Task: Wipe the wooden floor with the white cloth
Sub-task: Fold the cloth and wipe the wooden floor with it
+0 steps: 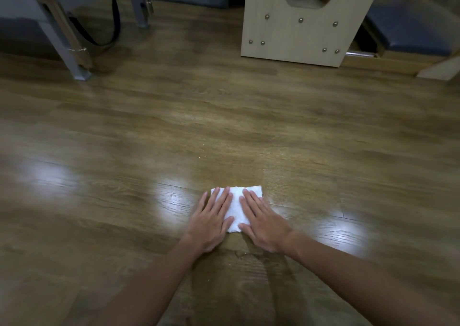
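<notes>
A small folded white cloth (236,207) lies flat on the brown wooden floor (224,126), low in the middle of the view. My left hand (212,220) presses on the cloth's left part, palm down, fingers straight and slightly spread. Flat on the right part rests my right hand (262,222), fingers pointing away from me. A strip of cloth shows between the two hands, and its far edge sticks out past the fingertips. Both forearms reach in from the bottom of the frame. A few tiny crumbs (201,154) dot the floor beyond the cloth.
A grey metal furniture leg (67,41) and a hanging black strap (109,26) stand at the far left. A pale wooden panel with metal studs (298,26) stands at the far centre-right. A blue padded seat (410,29) sits at the far right. Bright light reflections mark the boards.
</notes>
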